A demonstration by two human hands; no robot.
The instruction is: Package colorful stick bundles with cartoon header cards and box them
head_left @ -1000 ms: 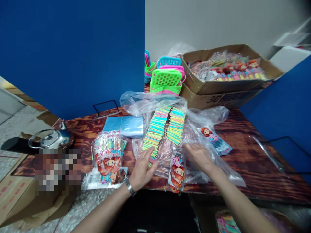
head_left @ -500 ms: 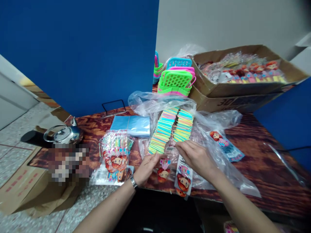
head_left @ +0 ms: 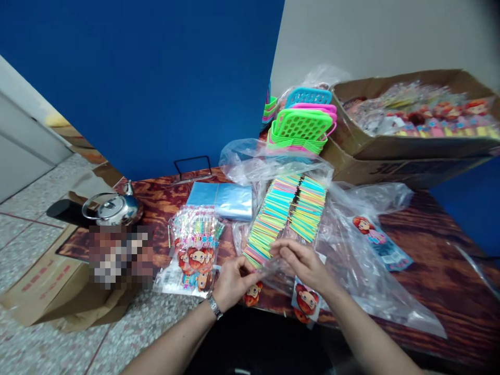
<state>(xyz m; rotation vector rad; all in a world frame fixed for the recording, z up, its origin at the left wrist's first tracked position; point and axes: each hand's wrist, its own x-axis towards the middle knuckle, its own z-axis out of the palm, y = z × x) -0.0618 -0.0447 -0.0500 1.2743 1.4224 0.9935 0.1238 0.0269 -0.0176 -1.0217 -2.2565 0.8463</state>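
My left hand [head_left: 233, 284] pinches the edge of a clear plastic bag printed with a red-haired cartoon figure [head_left: 253, 292]. Its film stretches up to my right hand [head_left: 303, 264], whose fingers are curled together at the bag's other side. Just beyond both hands lie two rows of thin coloured sticks [head_left: 273, 211] on clear plastic sheeting [head_left: 351, 281]. Under my right wrist is a small stack of printed bags [head_left: 307, 301]. To the left of my left hand sits a pile of filled printed bags [head_left: 197, 255], with coloured sticks showing through.
A blue plastic packet [head_left: 221, 200] lies behind the filled bags. Stacked coloured baskets [head_left: 302, 127] and a cardboard box [head_left: 410, 146] of packaged dolls stand at the back. A metal kettle [head_left: 113, 208] is at left, a black wire stand [head_left: 192, 169] by the blue partition [head_left: 175, 78].
My right hand has come down and left from the near end of the right stick row to the bag. The bag has lifted between both hands. The view has shifted slightly left.
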